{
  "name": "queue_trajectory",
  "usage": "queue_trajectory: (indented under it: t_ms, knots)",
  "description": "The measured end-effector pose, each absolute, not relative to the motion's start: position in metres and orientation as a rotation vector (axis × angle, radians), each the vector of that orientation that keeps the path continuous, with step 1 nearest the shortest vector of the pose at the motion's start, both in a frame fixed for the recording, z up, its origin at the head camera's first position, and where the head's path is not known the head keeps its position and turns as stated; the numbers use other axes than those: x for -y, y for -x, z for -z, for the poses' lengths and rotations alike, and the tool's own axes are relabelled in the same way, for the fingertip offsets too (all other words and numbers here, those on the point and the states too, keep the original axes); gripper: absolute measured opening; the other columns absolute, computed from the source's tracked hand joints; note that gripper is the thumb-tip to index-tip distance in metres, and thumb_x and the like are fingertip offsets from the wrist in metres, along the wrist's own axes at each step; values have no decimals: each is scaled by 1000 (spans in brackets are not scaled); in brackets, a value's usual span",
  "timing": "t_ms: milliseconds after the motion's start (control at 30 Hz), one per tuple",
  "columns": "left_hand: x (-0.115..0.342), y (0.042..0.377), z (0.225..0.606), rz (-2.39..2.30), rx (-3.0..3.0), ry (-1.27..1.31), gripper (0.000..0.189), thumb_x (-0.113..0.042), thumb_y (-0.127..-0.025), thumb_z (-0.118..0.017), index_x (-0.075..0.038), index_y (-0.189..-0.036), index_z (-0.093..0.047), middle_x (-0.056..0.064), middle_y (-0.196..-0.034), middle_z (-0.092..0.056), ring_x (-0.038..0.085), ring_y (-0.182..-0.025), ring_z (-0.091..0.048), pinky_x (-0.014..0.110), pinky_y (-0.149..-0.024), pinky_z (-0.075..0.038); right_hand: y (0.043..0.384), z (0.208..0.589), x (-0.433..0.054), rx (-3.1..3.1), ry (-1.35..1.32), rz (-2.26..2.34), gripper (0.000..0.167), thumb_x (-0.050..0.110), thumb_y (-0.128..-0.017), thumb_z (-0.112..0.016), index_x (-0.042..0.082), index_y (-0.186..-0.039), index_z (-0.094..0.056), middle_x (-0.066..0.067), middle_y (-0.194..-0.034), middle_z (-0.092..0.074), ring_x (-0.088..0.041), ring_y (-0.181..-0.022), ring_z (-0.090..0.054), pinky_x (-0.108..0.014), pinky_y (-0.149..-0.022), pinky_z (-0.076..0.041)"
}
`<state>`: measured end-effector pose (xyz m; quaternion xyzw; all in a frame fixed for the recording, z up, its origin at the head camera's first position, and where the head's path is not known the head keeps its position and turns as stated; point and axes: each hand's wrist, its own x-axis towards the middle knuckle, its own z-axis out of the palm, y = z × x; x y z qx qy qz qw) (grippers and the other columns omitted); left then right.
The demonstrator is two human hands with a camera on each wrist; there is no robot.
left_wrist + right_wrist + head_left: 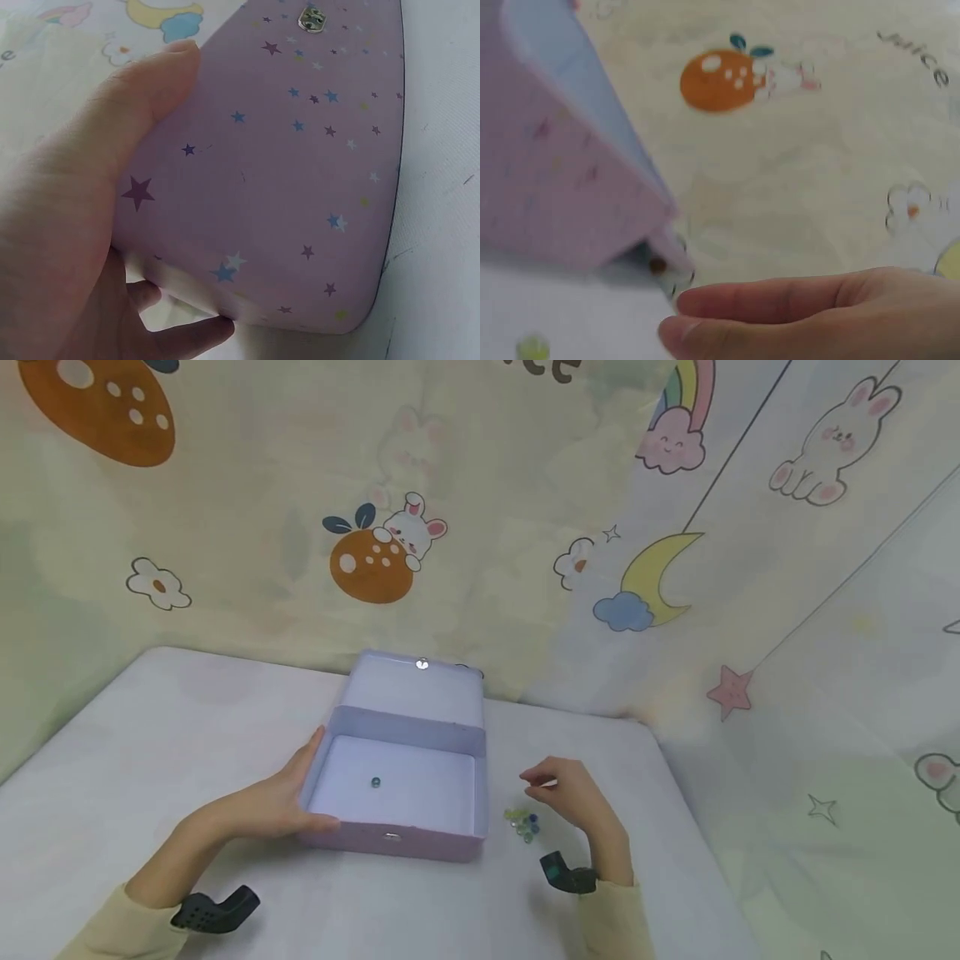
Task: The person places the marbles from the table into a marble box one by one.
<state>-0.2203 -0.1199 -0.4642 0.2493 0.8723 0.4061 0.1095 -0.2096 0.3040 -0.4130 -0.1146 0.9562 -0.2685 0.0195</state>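
A lilac, star-printed box (405,842) stands on the table with its lid (412,692) swung back. My left hand (279,797) grips its left side, thumb along the front wall and fingers round the side; the left wrist view shows the starry box wall (255,172) up close. One greenish marble (376,782) lies on the box floor. To the right of the box is a small cluster of glass marbles (522,824), yellow, green and blue. Just above them hovers my right hand (566,787), thumb and fingertips close together, with nothing visible between them.
The white table (210,718) meets a printed cloth backdrop (487,568) behind the box. A metal latch (422,664) sits on the lid's edge. Black wrist devices (217,912) are worn on both forearms. At lower left in the right wrist view is a blurred green marble (532,348).
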Motion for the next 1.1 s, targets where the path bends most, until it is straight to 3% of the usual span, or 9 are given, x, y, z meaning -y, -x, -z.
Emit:
queue_trajectory:
  t_ms: [233,633,1100]
  knots:
    - [130,221,462,-1216,-2558,-705,129,-46,-73,-77,-8,-149,20,27,-155,8,51,-140,-6,71,-104,-16,213,424,-317,-2903,210,697,12,10,-82,-73,12,-93,-75,4,-88,-69,-11,-82,-60,-33,-78,-53]
    - [126,219,461,-1268,-2523,-738,128,-40,-74,-77,-10,-149,22,28,-155,11,53,-139,-3,73,-102,-14,216,437,-323,-2827,125,605,5,13,-79,-75,18,-79,-72,7,-78,-66,-10,-77,-56,-33,-77,-48]
    - [120,218,463,-1212,-2552,-745,128,-47,-74,-75,-12,-149,22,28,-155,8,51,-139,-9,72,-103,-18,207,445,-326,-2803,70,602,6,13,-80,-75,18,-80,-71,6,-79,-65,-12,-77,-55,-36,-76,-49]
